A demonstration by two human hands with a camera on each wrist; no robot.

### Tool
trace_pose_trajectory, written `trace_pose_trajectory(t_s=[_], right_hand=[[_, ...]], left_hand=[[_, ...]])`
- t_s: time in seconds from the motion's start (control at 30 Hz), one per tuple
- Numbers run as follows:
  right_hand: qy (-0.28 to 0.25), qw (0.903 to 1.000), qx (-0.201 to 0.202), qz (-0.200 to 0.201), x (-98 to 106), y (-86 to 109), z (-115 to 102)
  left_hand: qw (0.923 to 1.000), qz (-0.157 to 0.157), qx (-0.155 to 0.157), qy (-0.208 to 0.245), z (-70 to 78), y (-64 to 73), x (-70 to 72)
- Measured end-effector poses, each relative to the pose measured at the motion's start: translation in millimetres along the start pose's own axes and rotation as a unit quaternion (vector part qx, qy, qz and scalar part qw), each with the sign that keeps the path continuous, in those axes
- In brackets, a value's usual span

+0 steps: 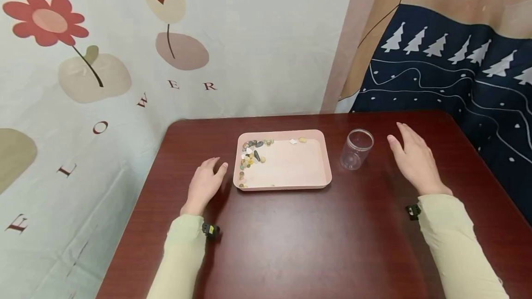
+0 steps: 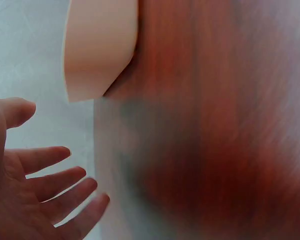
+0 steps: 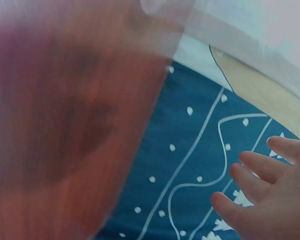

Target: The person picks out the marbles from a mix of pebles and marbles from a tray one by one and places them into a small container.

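A shallow pink tray (image 1: 291, 160) lies on the table with several small pebbles (image 1: 249, 153) gathered along its left side. Two more stones, one white and one tan, sit near its far edge. To the tray's right stands a clear, see-through jar (image 1: 356, 150), upright. My left hand (image 1: 204, 183) is just left of the tray, apart from it, fingers loosely extended; the left wrist view shows that hand (image 2: 50, 190) with spread fingers holding nothing. Over to the right of the jar, my right hand (image 1: 415, 158) has extended fingers and nothing in it; its fingers (image 3: 260, 185) also show in the right wrist view.
Everything stands on a dark red-brown wooden table (image 1: 282, 243). Behind it hangs a pale curtain (image 1: 266, 40) with flower prints and letters. A navy cloth (image 1: 440, 77) with white trees hangs at the right. Small black cameras sit at both wrists.
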State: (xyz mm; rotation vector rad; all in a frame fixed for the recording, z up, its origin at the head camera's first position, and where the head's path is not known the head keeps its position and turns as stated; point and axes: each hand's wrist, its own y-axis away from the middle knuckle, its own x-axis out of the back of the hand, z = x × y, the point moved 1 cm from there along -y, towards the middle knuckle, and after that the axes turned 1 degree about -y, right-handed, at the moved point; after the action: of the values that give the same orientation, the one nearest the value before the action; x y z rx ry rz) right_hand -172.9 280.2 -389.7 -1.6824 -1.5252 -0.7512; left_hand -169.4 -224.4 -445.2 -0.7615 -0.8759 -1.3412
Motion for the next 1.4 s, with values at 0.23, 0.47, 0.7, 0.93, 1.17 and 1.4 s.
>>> trace_pose_trajectory(t_s=[0.23,0.47,0.7,0.93,1.17,1.4], right_hand=[[-0.029,0.9992,0.004,0.029,-12,10.1,-12],[-0.066,0.9926,0.044,0.092,-20,13.2,-38],[-0.113,0.9814,0.056,0.145,-29,19.7,-61],[-0.151,0.9683,0.063,0.188,-39,26.1,-81],[-0.187,0.9608,0.074,0.191,-59,26.4,-100],[-0.199,0.9601,0.081,0.179,-71,23.4,-108]], left_hand=[[0.9885,-0.037,0.026,0.144,1.9,9.0,-20.6],[0.9445,-0.092,0.051,0.311,4.9,13.6,-36.3],[0.9099,-0.107,0.067,0.395,5.1,15.5,-44.3],[0.8914,-0.104,0.077,0.434,11.8,12.5,-50.7],[0.8700,-0.057,0.113,0.477,10.9,12.8,-52.9],[0.8614,-0.026,0.112,0.495,10.4,17.0,-55.5]])
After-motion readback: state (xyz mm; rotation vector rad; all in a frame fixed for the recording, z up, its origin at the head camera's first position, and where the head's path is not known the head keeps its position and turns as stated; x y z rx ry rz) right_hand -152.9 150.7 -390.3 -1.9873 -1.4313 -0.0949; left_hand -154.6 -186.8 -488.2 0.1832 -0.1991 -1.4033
